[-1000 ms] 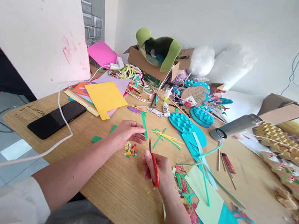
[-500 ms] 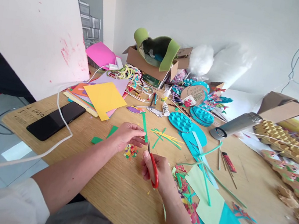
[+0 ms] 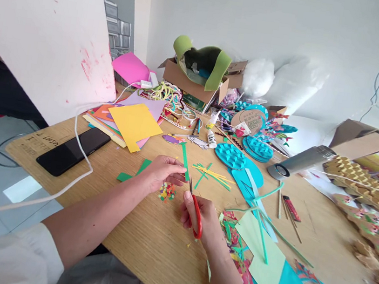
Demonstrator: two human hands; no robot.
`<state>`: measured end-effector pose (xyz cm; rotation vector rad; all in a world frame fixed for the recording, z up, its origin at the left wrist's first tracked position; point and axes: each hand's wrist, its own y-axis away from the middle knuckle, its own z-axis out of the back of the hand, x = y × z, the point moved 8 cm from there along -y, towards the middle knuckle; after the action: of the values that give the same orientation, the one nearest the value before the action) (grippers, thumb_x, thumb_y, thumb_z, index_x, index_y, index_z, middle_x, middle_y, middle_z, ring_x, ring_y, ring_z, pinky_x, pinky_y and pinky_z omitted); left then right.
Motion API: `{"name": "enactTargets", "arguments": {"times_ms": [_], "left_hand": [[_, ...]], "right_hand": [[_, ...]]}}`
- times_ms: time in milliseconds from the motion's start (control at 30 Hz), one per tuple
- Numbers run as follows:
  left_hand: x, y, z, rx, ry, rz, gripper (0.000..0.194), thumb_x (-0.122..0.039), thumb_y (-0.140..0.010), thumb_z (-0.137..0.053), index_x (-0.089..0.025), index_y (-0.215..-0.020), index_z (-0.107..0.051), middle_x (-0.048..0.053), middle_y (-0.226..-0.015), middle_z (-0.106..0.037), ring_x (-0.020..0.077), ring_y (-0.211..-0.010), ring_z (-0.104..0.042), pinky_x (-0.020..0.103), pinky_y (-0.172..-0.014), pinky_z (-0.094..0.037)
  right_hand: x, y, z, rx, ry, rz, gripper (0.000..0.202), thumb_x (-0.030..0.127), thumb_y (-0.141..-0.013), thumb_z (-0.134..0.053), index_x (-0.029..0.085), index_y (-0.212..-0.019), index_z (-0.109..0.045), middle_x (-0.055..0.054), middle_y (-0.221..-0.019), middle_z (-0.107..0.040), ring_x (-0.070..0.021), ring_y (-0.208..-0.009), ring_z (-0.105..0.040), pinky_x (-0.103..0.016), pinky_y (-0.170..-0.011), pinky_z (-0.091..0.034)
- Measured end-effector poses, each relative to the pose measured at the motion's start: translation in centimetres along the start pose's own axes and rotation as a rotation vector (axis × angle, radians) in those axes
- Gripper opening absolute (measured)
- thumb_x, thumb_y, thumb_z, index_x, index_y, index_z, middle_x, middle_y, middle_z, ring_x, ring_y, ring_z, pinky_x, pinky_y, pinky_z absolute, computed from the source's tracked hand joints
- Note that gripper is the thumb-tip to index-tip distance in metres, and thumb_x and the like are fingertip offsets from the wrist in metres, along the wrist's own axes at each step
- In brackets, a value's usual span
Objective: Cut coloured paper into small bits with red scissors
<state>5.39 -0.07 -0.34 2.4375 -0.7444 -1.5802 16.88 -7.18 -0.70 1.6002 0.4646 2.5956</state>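
Note:
Between the fingertips of my left hand [image 3: 165,175] is a narrow green paper strip [image 3: 185,160], pointing away from me. My right hand [image 3: 197,213] grips red-handled scissors [image 3: 197,218], whose blades reach up to the near end of the strip. Whether the blades touch the paper is hard to make out. Just below my left hand lies a small heap of colourful paper bits [image 3: 167,192]. Thin yellow and green paper strips [image 3: 211,175] lie crossed to the right of the held strip. Green paper pieces [image 3: 141,168] rest partly behind my left wrist.
A black phone [image 3: 72,150] and a white cable [image 3: 82,164] lie at left, beside stacked coloured paper [image 3: 135,125]. Glue bottles [image 3: 211,139] stand farther back. At right are a metal flask [image 3: 301,162], a cutter knife [image 3: 292,208], light green paper [image 3: 261,255] and paper scraps [image 3: 236,247].
The whole view has shifted slightly. Both hands hold nearly the same pose, and the scissor blades look a little lower relative to the strip's end.

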Motion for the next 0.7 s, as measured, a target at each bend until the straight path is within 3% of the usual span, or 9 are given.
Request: {"name": "enactTargets", "arguments": {"times_ms": [167,400,700], "left_hand": [[-0.6,-0.3,0.6,0.017,0.075,-0.017,0.004,-0.009,-0.068,-0.067,-0.008,-0.070,-0.064,0.010,-0.067,-0.070,0.0188,-0.060,-0.068,0.025,-0.054,-0.055],[-3.5,-0.8,3.8,-0.147,0.224,-0.192,0.005,-0.008,-0.071,-0.061,-0.008,-0.072,-0.066,0.009,-0.071,-0.071,0.0180,-0.065,-0.070,0.022,-0.055,-0.055],[-3.2,-0.6,3.5,-0.129,0.168,-0.180,0.005,-0.011,-0.070,-0.063,-0.009,-0.074,-0.065,0.009,-0.077,-0.072,0.0182,-0.066,-0.070,0.023,-0.055,-0.055]], "right_hand": [[0.1,-0.1,0.1,-0.014,-0.037,-0.012,0.057,0.068,-0.079,-0.050,0.016,-0.054,-0.051,-0.003,-0.045,-0.056,-0.0119,-0.038,-0.051,-0.020,-0.040,-0.037],[0.9,0.9,2.0,-0.223,-0.160,0.005,0.057,0.070,-0.077,-0.049,0.015,-0.065,-0.056,-0.002,-0.049,-0.056,-0.0118,-0.042,-0.051,-0.020,-0.041,-0.035],[1.2,1.0,2.3,-0.249,-0.165,0.016,0.058,0.072,-0.078,-0.046,0.016,-0.064,-0.054,-0.003,-0.050,-0.055,-0.0132,-0.043,-0.051,-0.022,-0.042,-0.037]]}}
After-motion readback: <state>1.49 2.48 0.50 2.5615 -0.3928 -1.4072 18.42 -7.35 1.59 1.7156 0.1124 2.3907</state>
